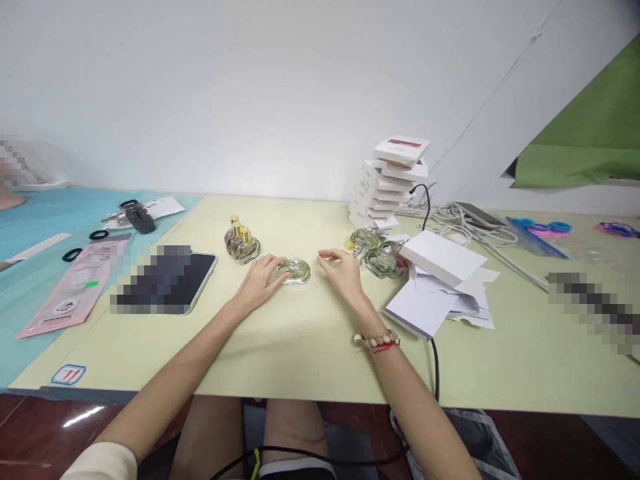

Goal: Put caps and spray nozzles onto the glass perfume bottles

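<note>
A clear glass perfume bottle [299, 271] with greenish liquid lies on the yellow table in front of me. My left hand [263, 277] grips its left end between thumb and fingers. The bottle's neck carries a silvery top and no gold cap. Just right of it, apart from the bottle, my right hand [344, 275] hovers with its fingertips drawn together; whatever they hold is too small to make out. Beyond my left hand stand several gold-capped perfume bottles [243, 248]. More glass bottles [383, 259] lie in a cluster to the right of my right hand.
White boxes [395, 177] are stacked by the wall. Opened white cartons [443, 257] and paper lie at right, near tangled white cables [450, 220]. A dark-screened phone [200, 277] is at left. A blue cloth [35, 220] bears a black jar [140, 218] and pink packet [75, 287].
</note>
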A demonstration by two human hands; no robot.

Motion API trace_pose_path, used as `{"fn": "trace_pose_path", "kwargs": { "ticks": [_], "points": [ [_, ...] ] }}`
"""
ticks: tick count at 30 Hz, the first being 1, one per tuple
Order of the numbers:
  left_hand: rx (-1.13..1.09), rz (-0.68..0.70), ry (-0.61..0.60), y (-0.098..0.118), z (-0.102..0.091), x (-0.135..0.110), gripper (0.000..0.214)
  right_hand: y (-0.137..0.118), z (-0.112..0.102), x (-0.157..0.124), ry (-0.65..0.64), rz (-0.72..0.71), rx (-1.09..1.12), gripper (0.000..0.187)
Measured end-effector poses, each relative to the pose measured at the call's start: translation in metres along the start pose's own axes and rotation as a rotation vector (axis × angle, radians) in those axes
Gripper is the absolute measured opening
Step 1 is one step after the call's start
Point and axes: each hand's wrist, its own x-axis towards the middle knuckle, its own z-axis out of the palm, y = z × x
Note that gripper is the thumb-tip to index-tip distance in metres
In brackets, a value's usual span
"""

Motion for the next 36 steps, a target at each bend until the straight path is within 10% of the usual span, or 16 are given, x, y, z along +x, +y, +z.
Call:
{"fn": "trace_pose_path", "kwargs": {
  "ticks": [7,36],
  "points": [
    [-0.022,0.023,-0.05,0.004,-0.001,0.0,0.036,-0.022,0.002,0.0,-0.163,-0.06,0.583,0.024],
    [-0.033,0.03,-0.056,0.004,-0.001,0.0,0.037,-0.03,0.0,-0.007,-0.258,-0.208,0.406,0.018]
  ]
}}
